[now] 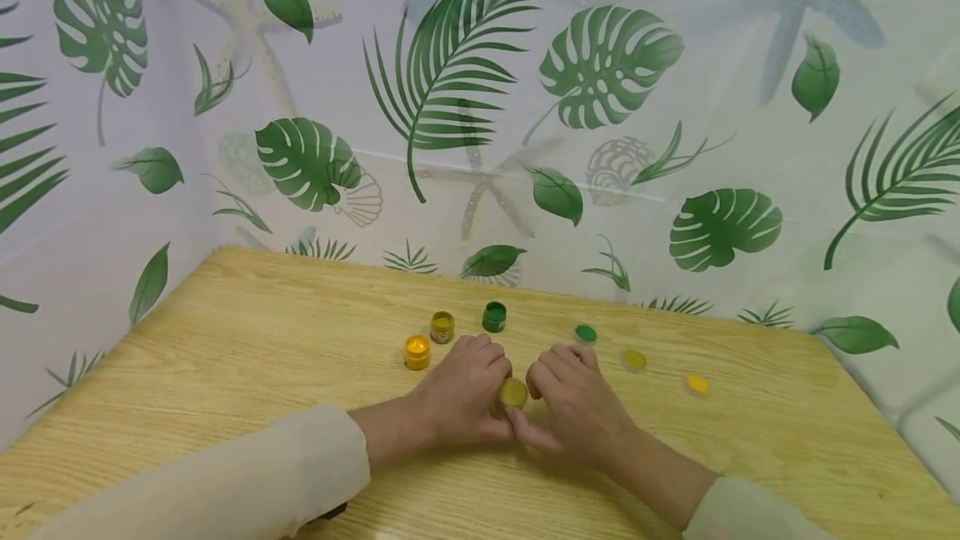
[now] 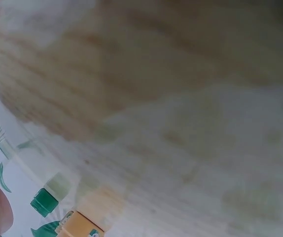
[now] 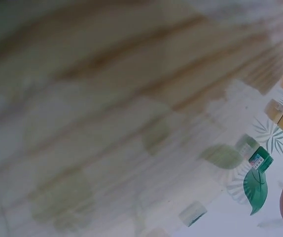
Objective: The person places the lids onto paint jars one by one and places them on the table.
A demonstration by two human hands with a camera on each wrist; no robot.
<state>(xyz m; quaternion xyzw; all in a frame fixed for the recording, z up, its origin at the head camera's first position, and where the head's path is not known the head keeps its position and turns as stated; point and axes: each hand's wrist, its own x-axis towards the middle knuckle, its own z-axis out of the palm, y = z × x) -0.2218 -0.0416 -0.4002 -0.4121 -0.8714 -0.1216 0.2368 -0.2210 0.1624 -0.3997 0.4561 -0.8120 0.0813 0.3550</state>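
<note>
Between left hand (image 1: 467,390) and right hand (image 1: 576,400), both clamped on it, a small, round, mustard-topped plastic jar (image 1: 513,392): level grip should prevent spills!

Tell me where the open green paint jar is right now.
In the head view, the green jar stands on the table just beyond the left hand, to the right of the mustard-yellow jar.

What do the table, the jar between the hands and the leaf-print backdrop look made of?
Table: wood or wood-look laminate, satin; grain lines show. Jar: likely clear plastic or glass, smooth; its rim looks translucent. Backdrop: perhaps fabric or plastic, matte; faint creases.
</note>
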